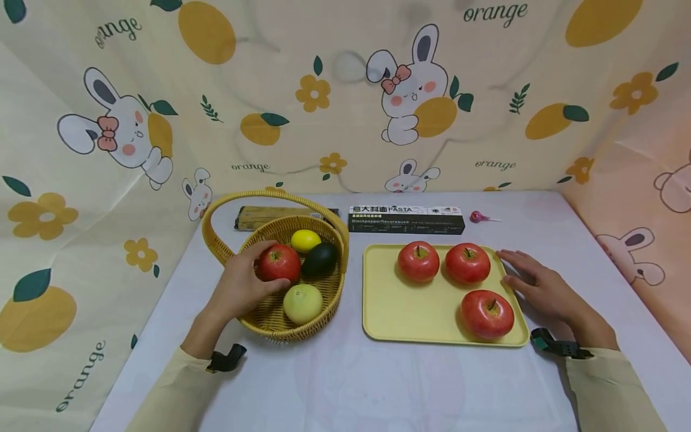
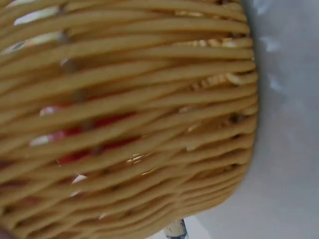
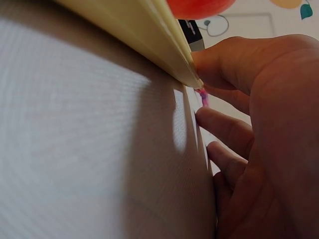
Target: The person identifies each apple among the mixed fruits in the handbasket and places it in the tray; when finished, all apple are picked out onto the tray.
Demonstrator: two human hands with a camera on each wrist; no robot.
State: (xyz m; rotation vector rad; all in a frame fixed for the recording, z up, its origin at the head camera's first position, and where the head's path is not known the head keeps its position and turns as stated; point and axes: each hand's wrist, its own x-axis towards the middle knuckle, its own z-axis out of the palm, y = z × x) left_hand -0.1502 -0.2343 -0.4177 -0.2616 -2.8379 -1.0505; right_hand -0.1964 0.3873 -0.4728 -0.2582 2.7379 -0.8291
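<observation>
My left hand [image 1: 241,277] reaches over the near-left rim of a wicker basket [image 1: 299,334] and grips a red apple [image 1: 279,263] between thumb and fingers. Around that apple in the basket are a yellow lemon [image 1: 305,240], a dark green avocado [image 1: 320,260] and a pale yellow-green round fruit [image 1: 303,304]. The left wrist view is filled by the basket's woven side [image 2: 149,114], with red showing through its gaps. At the right edge of a yellow tray [image 1: 410,318], my right hand [image 1: 545,291] rests with fingers extended, its thumb [image 3: 219,62] right at the rim.
Three red apples lie on the tray: one at back left [image 1: 418,262], one at back right [image 1: 468,263], one in front [image 1: 487,314]. Behind stand a black pasta box [image 1: 406,221], a yellowish package [image 1: 259,217] partly hidden by the basket, and a lollipop [image 1: 477,216].
</observation>
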